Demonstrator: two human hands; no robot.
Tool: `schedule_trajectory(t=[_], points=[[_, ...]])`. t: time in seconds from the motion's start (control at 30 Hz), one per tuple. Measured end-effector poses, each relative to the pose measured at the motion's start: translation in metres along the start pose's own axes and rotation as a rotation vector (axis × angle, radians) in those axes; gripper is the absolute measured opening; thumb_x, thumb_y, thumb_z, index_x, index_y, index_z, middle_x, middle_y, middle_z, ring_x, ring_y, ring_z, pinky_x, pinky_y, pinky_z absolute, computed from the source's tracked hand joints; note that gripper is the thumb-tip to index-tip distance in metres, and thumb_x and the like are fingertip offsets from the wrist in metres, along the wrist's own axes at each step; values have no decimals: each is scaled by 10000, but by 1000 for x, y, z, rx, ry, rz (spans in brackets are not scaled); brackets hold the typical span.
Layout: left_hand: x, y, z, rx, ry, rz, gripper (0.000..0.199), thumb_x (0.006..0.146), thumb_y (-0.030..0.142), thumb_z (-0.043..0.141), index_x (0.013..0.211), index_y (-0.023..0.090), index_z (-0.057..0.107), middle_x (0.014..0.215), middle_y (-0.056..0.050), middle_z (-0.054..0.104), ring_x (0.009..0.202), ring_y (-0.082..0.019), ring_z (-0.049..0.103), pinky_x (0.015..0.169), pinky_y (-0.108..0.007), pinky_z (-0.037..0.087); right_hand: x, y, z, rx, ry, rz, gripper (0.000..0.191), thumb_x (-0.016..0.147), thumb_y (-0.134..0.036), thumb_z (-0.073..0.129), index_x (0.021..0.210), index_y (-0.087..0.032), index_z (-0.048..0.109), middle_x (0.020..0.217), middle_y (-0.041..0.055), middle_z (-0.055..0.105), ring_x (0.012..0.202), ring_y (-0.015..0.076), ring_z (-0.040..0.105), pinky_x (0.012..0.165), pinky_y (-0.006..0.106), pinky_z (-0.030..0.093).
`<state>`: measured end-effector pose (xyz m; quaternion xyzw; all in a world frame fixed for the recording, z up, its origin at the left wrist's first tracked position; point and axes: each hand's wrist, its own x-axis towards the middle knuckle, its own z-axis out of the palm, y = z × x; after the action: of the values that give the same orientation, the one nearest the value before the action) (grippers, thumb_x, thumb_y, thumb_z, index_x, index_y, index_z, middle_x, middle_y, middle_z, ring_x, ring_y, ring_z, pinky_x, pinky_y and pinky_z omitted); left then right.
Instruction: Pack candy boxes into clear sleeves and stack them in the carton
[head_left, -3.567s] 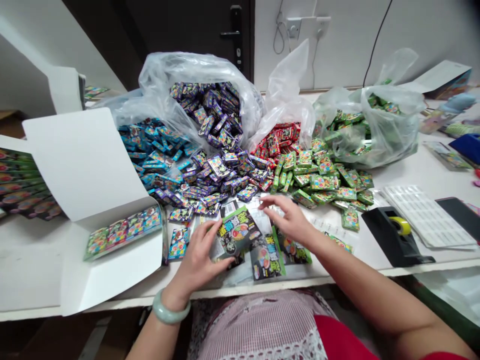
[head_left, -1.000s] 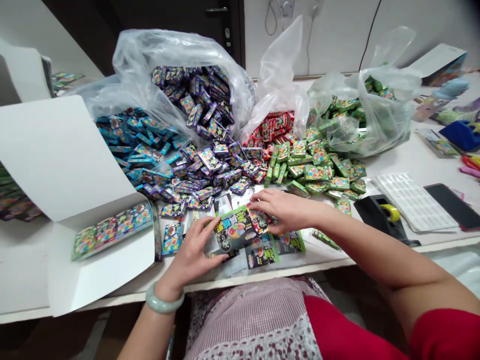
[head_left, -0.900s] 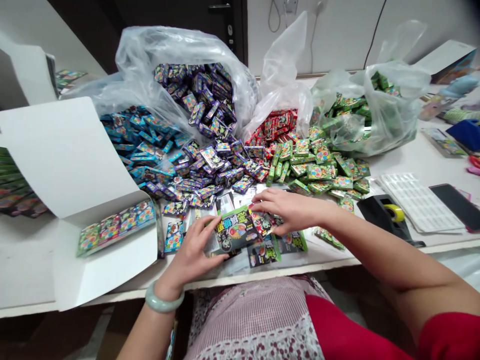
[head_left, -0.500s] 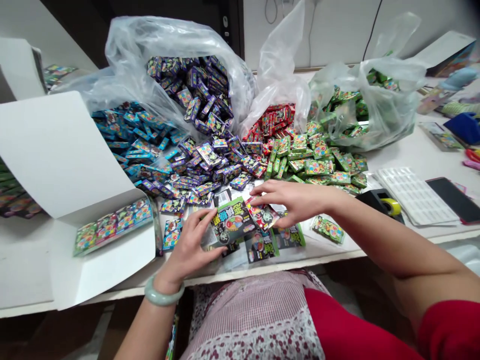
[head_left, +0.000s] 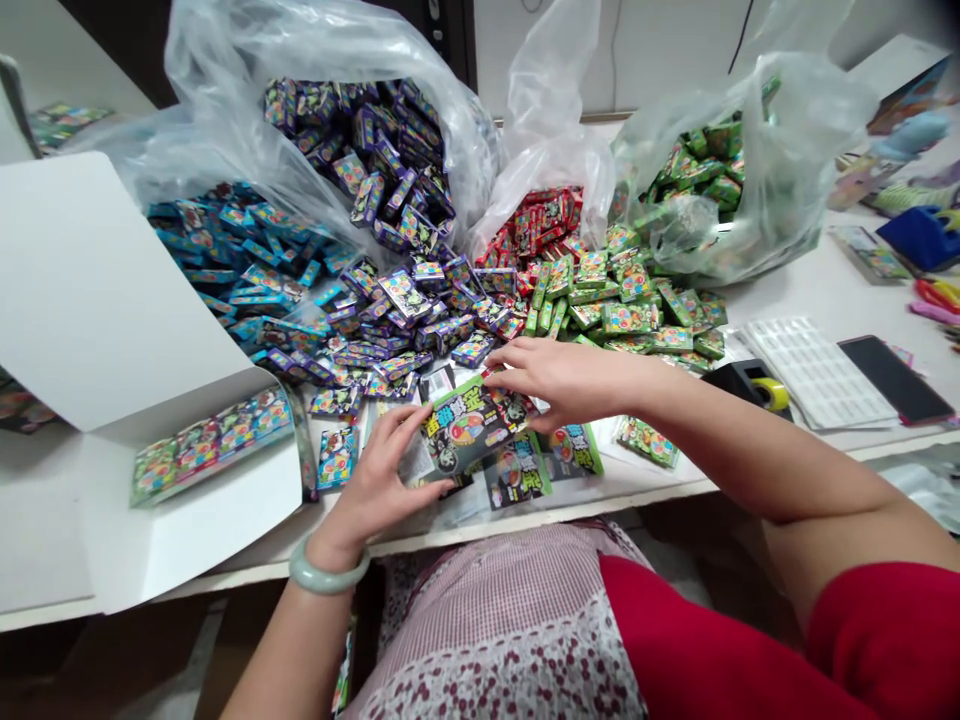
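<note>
My left hand (head_left: 386,475), a pale green bangle (head_left: 328,568) on its wrist, holds the left end of a dark packet (head_left: 466,427) with a green edge between thumb and fingers. My right hand (head_left: 536,378) has its fingers bent over a red packet (head_left: 517,408) at the dark packet's right end. The red packet is partly covered by those fingers. More dark packets (head_left: 517,470) lie flat on the table beneath. A blue box (head_left: 337,457) lies left of my left hand, and a green box (head_left: 647,441) lies below my right forearm.
Behind my hands are piles of blue (head_left: 255,250), purple (head_left: 405,295), red (head_left: 544,222) and green boxes (head_left: 630,318), with plastic bags. An open white carton (head_left: 112,290) with boxes inside stands left. Rightward are a tape dispenser (head_left: 742,385), sticker sheets (head_left: 817,375) and a phone (head_left: 896,378).
The red packet has moved left against the dark packet, and my right hand now covers more of it. The camera view has shifted slightly.
</note>
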<state>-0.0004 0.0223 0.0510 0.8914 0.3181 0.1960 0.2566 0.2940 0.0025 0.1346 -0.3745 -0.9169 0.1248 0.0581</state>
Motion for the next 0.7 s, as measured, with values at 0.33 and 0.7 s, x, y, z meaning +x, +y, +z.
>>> schedule_trajectory(t=[0.33,0.7], points=[[-6,-5,8,57,102,-22,834,749,416,731,1448,306,290,1313,-92,425,1231,-289,447,1062,-501,389,0,-12,43,378,330,245,464,893,-332,624,1310,-200,467,1213,103,614,1156,234,533,1038,445,390],[-18,-23,2,187,240,-74,826,768,443,704,1458,312,269,1286,-92,432,1191,-299,469,1025,-497,420,51,77,50,-12,400,797,324,944,-388,499,1139,-167,631,1116,109,683,1120,272,541,1004,430,317]])
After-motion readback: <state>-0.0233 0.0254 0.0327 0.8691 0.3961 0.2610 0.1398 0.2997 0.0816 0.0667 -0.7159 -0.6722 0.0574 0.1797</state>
